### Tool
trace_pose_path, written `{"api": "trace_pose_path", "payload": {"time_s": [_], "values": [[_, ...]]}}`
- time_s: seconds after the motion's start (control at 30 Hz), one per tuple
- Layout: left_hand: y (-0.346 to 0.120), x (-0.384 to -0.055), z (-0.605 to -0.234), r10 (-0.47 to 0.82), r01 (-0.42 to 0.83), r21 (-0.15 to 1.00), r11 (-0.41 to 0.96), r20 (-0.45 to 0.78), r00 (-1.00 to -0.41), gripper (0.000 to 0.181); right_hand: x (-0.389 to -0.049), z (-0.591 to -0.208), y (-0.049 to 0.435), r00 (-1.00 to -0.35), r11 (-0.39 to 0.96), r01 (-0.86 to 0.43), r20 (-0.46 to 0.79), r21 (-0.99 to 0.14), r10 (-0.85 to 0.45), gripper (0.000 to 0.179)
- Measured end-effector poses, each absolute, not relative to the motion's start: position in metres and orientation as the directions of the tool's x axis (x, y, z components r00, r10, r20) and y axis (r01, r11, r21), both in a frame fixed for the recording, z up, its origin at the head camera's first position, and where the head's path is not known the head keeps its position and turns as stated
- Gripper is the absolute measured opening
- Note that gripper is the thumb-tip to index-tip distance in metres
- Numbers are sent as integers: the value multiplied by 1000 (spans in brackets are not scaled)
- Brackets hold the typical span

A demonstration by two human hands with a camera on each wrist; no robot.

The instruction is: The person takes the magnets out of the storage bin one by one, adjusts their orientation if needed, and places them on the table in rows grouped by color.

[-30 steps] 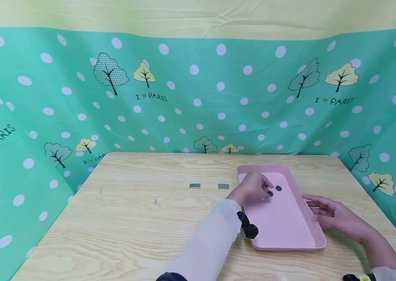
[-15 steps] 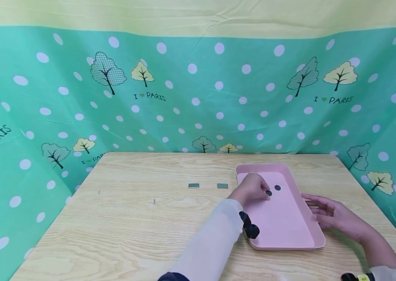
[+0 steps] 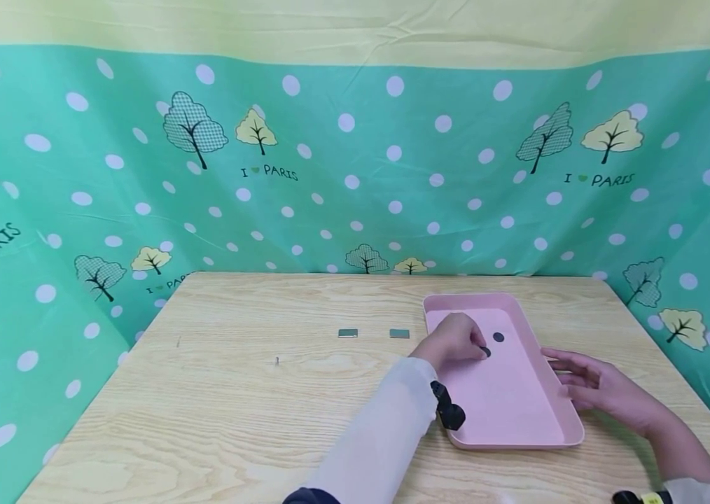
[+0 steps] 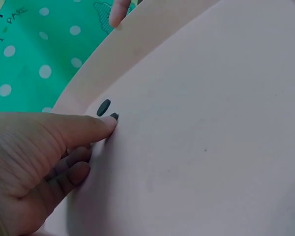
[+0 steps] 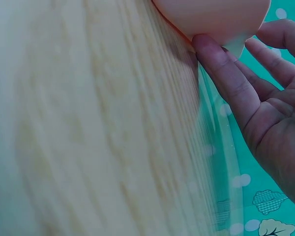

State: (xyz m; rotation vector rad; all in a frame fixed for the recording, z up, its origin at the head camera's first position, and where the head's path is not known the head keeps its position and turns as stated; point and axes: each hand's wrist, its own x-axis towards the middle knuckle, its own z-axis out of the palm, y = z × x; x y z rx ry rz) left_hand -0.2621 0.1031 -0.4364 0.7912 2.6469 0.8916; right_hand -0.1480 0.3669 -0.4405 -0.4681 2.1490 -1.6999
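Observation:
Inside the pink tray (image 3: 509, 413), my left hand (image 3: 456, 339) pinches a small dark round disc (image 3: 486, 352) between thumb and fingertips. In the left wrist view, the held disc (image 4: 114, 117) shows only partly past the thumb tip. A second, similar disc (image 3: 498, 337) lies on the tray floor just beyond it. My right hand (image 3: 603, 388) rests against the tray's right outer wall, its fingers extended. In the right wrist view, that hand's thumb (image 5: 211, 54) touches the lower part of the tray wall.
Two small grey-green rectangular pieces, one on the left (image 3: 348, 333) and one on the right (image 3: 400, 334), lie on the wooden table (image 3: 204, 406) left of the tray. A tiny dark bit (image 3: 276, 361) is farther left. A green dotted curtain (image 3: 317, 175) hangs behind.
My left fingertips have closed on the nearer disc, which has shifted slightly toward me and tilted. The right hand and the tray stay in place.

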Motion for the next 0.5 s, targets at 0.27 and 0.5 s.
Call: {"api": "trace_pose_path", "payload": {"time_s": [0.27, 0.5], "values": [[105, -263, -438, 640, 477, 613, 630, -63, -766, 9, -148, -441, 368, -880, 217, -31, -77, -976, -470, 53], [105, -263, -438, 678, 498, 613, 613, -84, -730, 10, -148, -441, 367, -881, 228, -32, -81, -973, -466, 54]]}}
